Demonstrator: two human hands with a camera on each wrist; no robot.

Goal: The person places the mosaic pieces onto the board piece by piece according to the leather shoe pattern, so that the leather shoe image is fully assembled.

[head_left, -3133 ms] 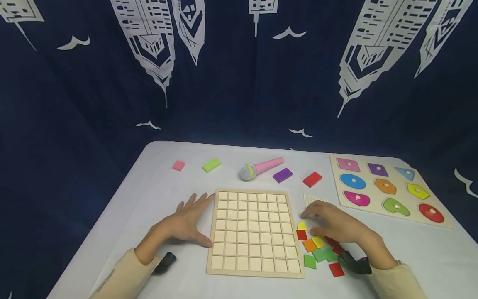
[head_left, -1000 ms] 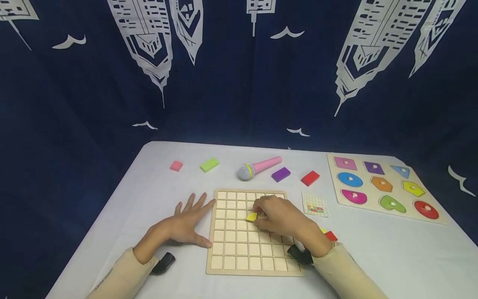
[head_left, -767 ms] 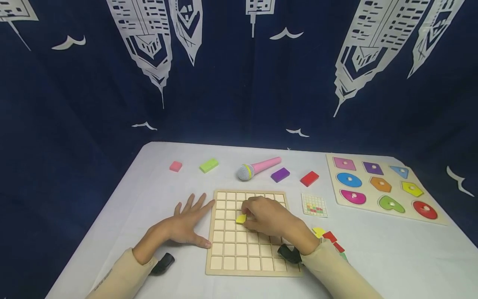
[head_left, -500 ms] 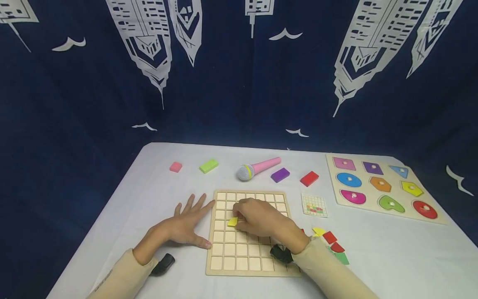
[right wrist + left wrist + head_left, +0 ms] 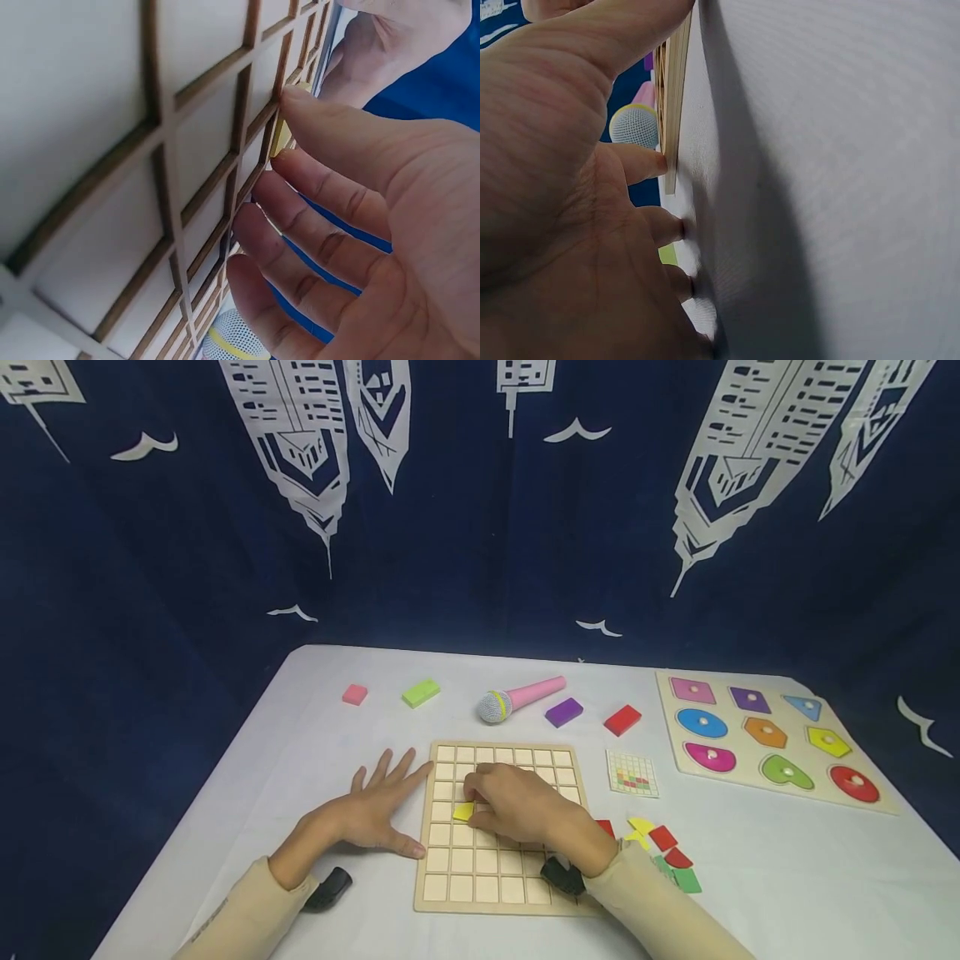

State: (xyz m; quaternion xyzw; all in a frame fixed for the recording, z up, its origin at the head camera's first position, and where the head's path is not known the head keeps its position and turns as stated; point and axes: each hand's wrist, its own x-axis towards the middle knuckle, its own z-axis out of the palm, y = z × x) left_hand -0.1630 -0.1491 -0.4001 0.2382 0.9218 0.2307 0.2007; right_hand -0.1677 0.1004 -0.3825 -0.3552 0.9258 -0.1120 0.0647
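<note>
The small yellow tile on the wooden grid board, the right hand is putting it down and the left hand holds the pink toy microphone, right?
Not quite. The left hand lies flat beside the wooden grid board, as the head view shows. The pink toy microphone lies untouched farther back. The right hand does touch the small yellow tile.

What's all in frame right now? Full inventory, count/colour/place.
grid board: 1, pale wood, table centre front
yellow tile: 1, on the grid board's left part, at the right hand's fingertips
loose tiles: several, red, yellow, green, right of the board
pattern card: 1, white with coloured squares, right of the board
toy microphone: 1, pink handle, grey head, behind the board
blocks: 4, pink, green, purple, red, back row
shape puzzle: 1, wood, nine coloured pieces, far right
table: 1, white
left hand: flat on the table against the board's left edge
right hand: on the board, fingers on the yellow tile
</note>
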